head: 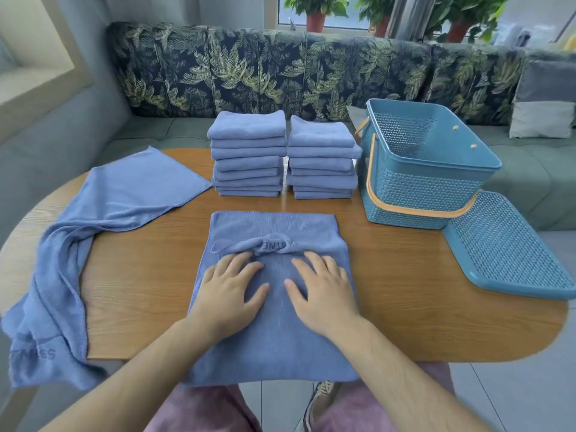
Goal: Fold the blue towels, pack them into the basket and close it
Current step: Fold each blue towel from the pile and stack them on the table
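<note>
A blue towel (274,338) lies lengthwise in front of me on the wooden table (405,291), its near end hanging over the table edge. My left hand (229,289) and my right hand (321,289) press flat on it side by side, fingers spread. A bunched ridge with lettering crosses the towel just beyond my fingertips. Two stacks of folded blue towels stand behind, the left stack (247,154) and the right stack (322,159). The blue basket (436,194) with orange handles stands open at the right. Its perforated lid (511,247) lies beside it, overhanging the table edge.
Unfolded blue towels (93,219) sprawl over the table's left side and hang off its edge. A leaf-patterned sofa (280,67) runs behind the table, with a grey cushion (544,98) at the right. Potted plants (316,10) stand at the window.
</note>
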{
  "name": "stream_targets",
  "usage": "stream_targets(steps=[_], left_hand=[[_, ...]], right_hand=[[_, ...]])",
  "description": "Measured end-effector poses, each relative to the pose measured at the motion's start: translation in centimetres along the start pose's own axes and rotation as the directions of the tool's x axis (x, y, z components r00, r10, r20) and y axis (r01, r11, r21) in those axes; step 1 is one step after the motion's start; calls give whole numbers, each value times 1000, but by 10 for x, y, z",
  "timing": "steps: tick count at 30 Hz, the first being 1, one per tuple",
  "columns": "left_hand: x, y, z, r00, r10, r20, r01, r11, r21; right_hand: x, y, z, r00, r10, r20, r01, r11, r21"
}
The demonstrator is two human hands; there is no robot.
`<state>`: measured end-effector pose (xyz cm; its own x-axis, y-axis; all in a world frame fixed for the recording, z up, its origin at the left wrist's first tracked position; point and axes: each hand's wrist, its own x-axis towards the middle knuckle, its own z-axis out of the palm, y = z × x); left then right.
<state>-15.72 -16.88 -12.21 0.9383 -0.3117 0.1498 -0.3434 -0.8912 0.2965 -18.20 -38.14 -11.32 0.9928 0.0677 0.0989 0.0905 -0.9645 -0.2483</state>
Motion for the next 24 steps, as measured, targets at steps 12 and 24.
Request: stream_targets(steps=[12, 24], left_hand=[[95, -49, -11, 987, -157, -18, 154, 982, -112], [91, -70, -1, 970, -139, -202, 97, 975, -202]], right_hand=[[88, 65, 4, 984, 32, -175, -5, 989, 150], [81, 70, 12, 929, 178, -325, -78, 952, 297]])
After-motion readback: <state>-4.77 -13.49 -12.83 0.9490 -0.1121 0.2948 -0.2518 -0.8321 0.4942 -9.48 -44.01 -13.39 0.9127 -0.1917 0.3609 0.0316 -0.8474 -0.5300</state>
